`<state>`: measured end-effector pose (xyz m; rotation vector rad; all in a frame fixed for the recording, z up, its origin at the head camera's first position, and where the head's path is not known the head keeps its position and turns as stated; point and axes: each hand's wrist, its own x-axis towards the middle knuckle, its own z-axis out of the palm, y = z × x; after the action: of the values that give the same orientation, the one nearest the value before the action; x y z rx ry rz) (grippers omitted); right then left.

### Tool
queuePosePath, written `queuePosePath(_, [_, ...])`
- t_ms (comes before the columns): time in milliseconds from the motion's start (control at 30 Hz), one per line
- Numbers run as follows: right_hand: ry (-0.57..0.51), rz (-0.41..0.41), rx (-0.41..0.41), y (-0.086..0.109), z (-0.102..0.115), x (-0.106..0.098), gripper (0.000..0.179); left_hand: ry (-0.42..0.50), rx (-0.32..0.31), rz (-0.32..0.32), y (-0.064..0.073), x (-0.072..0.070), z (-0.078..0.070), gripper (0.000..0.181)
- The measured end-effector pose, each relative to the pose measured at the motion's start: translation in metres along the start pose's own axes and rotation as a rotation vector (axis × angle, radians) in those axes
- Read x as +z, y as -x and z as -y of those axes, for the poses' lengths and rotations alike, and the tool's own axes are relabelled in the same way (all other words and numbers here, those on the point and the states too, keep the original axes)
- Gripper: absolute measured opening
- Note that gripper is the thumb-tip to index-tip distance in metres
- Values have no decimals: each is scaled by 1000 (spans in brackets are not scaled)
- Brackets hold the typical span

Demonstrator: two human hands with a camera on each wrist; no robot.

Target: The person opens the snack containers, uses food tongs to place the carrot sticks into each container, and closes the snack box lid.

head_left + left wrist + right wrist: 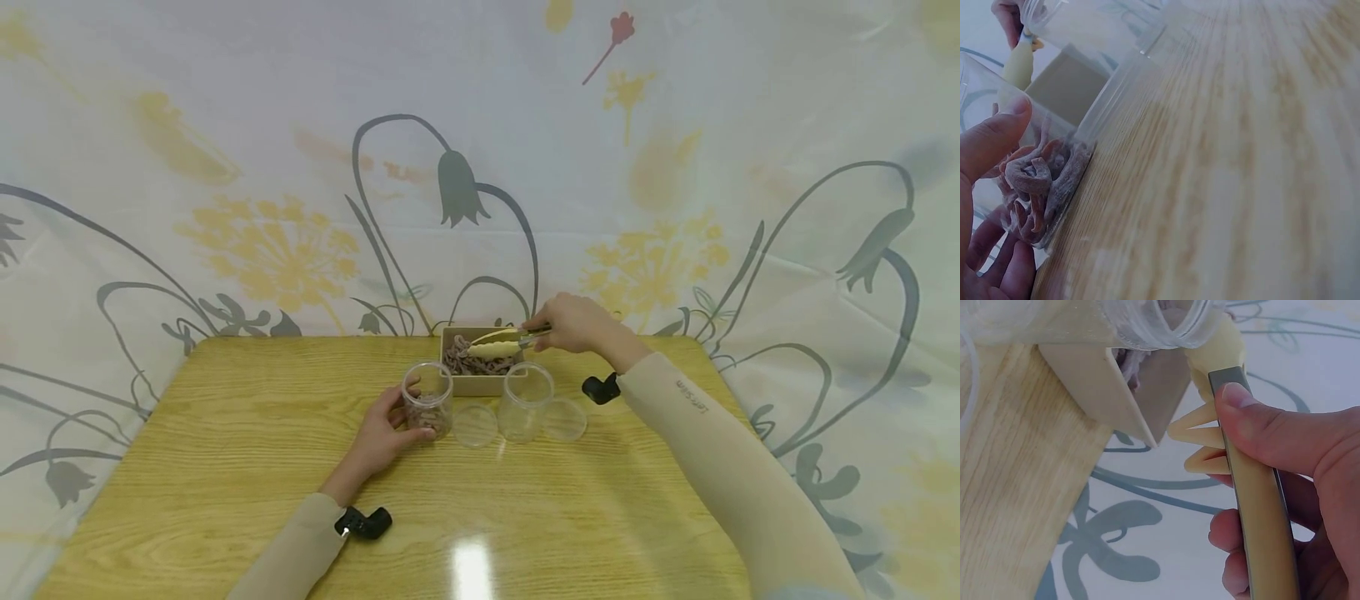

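Observation:
My left hand (381,435) holds a clear plastic jar (429,402) upright on the table, thumb on one side and fingers round the other. Brownish, powdery strips (1035,178) lie in the bottom of that jar. In my right hand (576,323) is a pair of tongs (492,350) with pale yellow tips, pinched by thumb and fingers. Those tips reach into a beige box (480,387) that holds a tangle of similar strips (459,360). Whether the tongs clasp any strips I cannot tell.
A second clear jar (521,421) stands open right of the held one, in front of the box. Two clear round lids (476,426) lie flat by the jars. Behind the wooden table (247,450) hangs a flower-patterned cloth (300,125).

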<state>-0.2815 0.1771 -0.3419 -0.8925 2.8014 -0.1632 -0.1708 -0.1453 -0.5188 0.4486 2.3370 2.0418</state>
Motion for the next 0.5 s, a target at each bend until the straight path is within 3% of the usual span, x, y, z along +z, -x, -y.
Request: queuePosePath(500, [-58, -47, -2, 14, 8, -20, 43, 10, -28, 11, 2, 0, -2, 83])
